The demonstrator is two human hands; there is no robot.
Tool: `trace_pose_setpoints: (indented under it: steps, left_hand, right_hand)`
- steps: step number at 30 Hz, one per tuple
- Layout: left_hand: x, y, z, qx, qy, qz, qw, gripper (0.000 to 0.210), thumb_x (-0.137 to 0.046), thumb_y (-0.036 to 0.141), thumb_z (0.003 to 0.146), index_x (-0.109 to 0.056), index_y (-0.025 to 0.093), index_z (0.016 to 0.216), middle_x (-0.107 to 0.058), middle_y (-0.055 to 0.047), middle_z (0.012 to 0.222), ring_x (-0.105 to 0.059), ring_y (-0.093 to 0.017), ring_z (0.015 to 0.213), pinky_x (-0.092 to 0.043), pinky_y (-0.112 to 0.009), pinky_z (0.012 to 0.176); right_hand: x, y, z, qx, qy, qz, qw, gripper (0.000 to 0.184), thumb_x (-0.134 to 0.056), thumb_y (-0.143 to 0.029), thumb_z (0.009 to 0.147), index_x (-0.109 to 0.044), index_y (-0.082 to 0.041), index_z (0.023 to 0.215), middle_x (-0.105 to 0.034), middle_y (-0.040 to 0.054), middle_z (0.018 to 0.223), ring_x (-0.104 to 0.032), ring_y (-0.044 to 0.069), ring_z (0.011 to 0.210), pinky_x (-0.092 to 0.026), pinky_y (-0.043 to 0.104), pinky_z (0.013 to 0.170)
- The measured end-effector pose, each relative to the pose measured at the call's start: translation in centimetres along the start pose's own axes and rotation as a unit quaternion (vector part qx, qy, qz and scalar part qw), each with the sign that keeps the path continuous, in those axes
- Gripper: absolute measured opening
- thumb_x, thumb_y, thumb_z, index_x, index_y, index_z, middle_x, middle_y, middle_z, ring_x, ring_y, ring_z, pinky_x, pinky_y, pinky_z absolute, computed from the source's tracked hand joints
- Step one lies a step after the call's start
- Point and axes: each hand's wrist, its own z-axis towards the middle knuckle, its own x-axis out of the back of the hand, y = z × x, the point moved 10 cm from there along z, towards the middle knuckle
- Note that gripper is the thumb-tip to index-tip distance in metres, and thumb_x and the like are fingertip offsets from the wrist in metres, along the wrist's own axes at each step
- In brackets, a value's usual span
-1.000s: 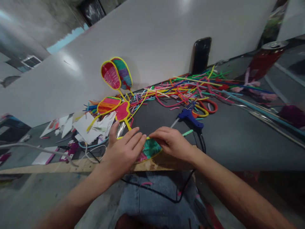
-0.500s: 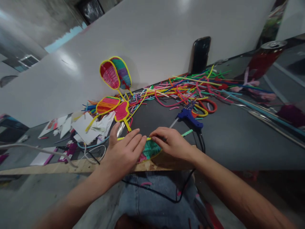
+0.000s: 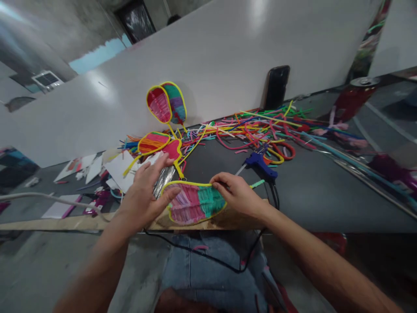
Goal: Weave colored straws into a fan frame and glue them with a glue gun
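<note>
A flat petal-shaped piece (image 3: 195,202), pink on one side and green on the other with a fuzzy yellow pipe-cleaner rim, lies at the table's front edge. My right hand (image 3: 239,195) pinches its upper rim at the green end. A light green fuzzy stem (image 3: 258,184) shows beyond that hand. My left hand (image 3: 146,193) is open, fingers spread, over the piece's left end, its thumb overlapping the pink part. Under its fingers lies a shiny silver bundle (image 3: 164,178). Right of the piece rests a blue glue gun (image 3: 260,165) with a glue stick in its back.
Loose pipe cleaners (image 3: 234,130) are heaped along the white partition (image 3: 221,61), with scissors (image 3: 288,151) before them. Finished-looking petal pieces (image 3: 159,104) lean there. A phone (image 3: 276,87) and a red can (image 3: 355,100) stand right. Papers (image 3: 119,169) lie left; a black cable hangs over my lap.
My left hand has lifted off the piece's upper rim and moved left, uncovering the pink part. My right hand keeps its pinch at the green end. The view has shifted slightly.
</note>
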Motion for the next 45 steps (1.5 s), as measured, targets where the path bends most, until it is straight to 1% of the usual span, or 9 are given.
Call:
trace_pose_setpoints:
  steps: [4, 8, 12, 15, 18, 22, 27, 34, 45]
  left_hand:
    - [-3.0, -4.5, -2.8, 0.136, -0.067, -0.3, 0.942, 0.09, -0.06, 0.061, 0.08, -0.021, 0.018, 0.149, -0.057, -0.021, 0.132, -0.06, -0.03, 0.117, -0.053, -0.039, 0.091]
    - [-6.5, -3.8, -5.7, 0.185, -0.116, -0.498, 0.839, 0.096, -0.063, 0.073, 0.069, -0.035, 0.02, 0.144, -0.064, -0.018, 0.121, -0.067, -0.031, 0.103, -0.057, -0.038, 0.08]
    - [-7.7, -2.5, -6.9, 0.181, -0.123, -0.555, 0.803, 0.084, -0.068, 0.065, 0.07, -0.043, 0.02, 0.137, -0.069, -0.017, 0.108, -0.068, -0.033, 0.097, -0.059, -0.04, 0.073]
    - [-7.3, -2.9, -7.0, 0.166, -0.1, -0.538, 0.82, 0.079, -0.06, 0.057, 0.079, -0.033, 0.019, 0.142, -0.067, -0.019, 0.113, -0.068, -0.031, 0.097, -0.059, -0.039, 0.073]
    - [-5.3, -4.1, -7.3, 0.147, 0.014, -0.399, 0.905, 0.076, -0.055, 0.048, 0.087, -0.019, 0.019, 0.147, -0.054, -0.02, 0.133, -0.06, -0.031, 0.116, -0.054, -0.043, 0.09]
    - [-5.7, 0.6, -8.6, 0.022, 0.049, -0.121, 0.991, 0.064, -0.059, 0.042, 0.086, -0.036, 0.015, 0.14, -0.049, -0.018, 0.138, -0.042, -0.034, 0.133, -0.033, -0.053, 0.111]
    - [-10.6, 5.4, -9.1, -0.095, -0.076, -0.102, 0.987, 0.083, -0.065, 0.052, 0.079, -0.032, 0.009, 0.143, -0.042, -0.022, 0.145, -0.034, -0.038, 0.138, -0.018, -0.062, 0.113]
    - [-10.2, 1.2, -2.6, -0.08, -0.075, -0.23, 0.967, 0.064, -0.044, 0.008, 0.081, -0.028, 0.015, 0.143, -0.056, -0.013, 0.135, -0.041, -0.023, 0.134, -0.019, -0.051, 0.115]
    - [-14.4, 1.8, -0.7, -0.107, -0.226, -0.259, 0.933, 0.067, -0.05, 0.012, 0.083, -0.026, 0.017, 0.145, -0.069, -0.004, 0.1, -0.062, -0.02, 0.096, -0.021, -0.044, 0.103]
  right_hand:
    - [0.2, 0.5, 0.0, -0.058, -0.001, 0.026, 0.998, 0.018, -0.048, -0.022, 0.087, -0.065, -0.017, 0.085, -0.064, -0.0002, 0.072, -0.055, 0.013, 0.065, -0.042, 0.023, 0.06]
    - [0.2, -0.7, -0.2, -0.083, -0.017, 0.029, 0.996, 0.02, -0.048, -0.026, 0.085, -0.065, -0.017, 0.082, -0.062, -0.0015, 0.068, -0.052, 0.012, 0.06, -0.04, 0.022, 0.057]
    - [-0.1, -2.1, -0.9, -0.111, -0.041, 0.03, 0.992, 0.02, -0.049, -0.029, 0.084, -0.065, -0.017, 0.081, -0.061, -0.0016, 0.067, -0.051, 0.012, 0.059, -0.04, 0.022, 0.056]
    - [-0.2, -1.9, -2.3, -0.144, -0.034, 0.027, 0.989, 0.022, -0.049, -0.031, 0.084, -0.065, -0.017, 0.079, -0.061, -0.0006, 0.067, -0.052, 0.012, 0.06, -0.04, 0.023, 0.056]
    - [0.0, -0.4, -4.3, -0.189, 0.001, -0.018, 0.982, 0.024, -0.048, -0.034, 0.084, -0.065, -0.017, 0.08, -0.061, 0.0002, 0.067, -0.052, 0.013, 0.06, -0.04, 0.023, 0.055]
    - [0.6, 1.9, -6.3, -0.236, 0.048, -0.125, 0.963, 0.023, -0.048, -0.032, 0.083, -0.066, -0.018, 0.082, -0.062, 0.0009, 0.065, -0.054, 0.015, 0.058, -0.04, 0.025, 0.055]
    - [-0.1, 3.4, -6.7, -0.25, 0.045, -0.168, 0.953, 0.023, -0.046, -0.031, 0.082, -0.066, -0.019, 0.082, -0.066, 0.0031, 0.069, -0.058, 0.017, 0.062, -0.041, 0.026, 0.057]
    - [-1.7, 3.3, -6.7, -0.247, 0.01, -0.179, 0.952, 0.029, -0.044, -0.033, 0.084, -0.067, -0.017, 0.09, -0.071, 0.0063, 0.079, -0.062, 0.018, 0.069, -0.043, 0.026, 0.063]
    - [-2.1, 3.4, -6.7, -0.249, -0.013, -0.166, 0.954, 0.029, -0.043, -0.035, 0.088, -0.066, -0.017, 0.092, -0.069, 0.0047, 0.075, -0.061, 0.018, 0.066, -0.042, 0.025, 0.06]
